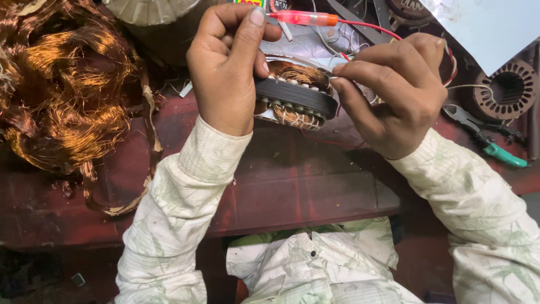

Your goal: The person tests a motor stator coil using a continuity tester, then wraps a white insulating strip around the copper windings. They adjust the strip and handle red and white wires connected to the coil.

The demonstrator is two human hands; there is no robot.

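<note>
Head view: left hand point(225, 73) fingers curl tight around a round black-rimmed stator point(295, 95) wound with copper coils, held above the dark red counter point(304, 191). Right hand point(394, 93) fingertips pinch shut on a thin wire point(332, 77) at the stator's upper edge; loose tangled copper wire point(62, 84) lies well left.

Person seen from above. Both arms are covered by long sleeves of a pale cream fabric with a faint grey-green leaf print and a fine woven grid. The left hand point(228, 73) and right hand point(396, 93) are bare, without rings or gloves. The shirt front shows a buttoned placket with small dark buttons.
</note>
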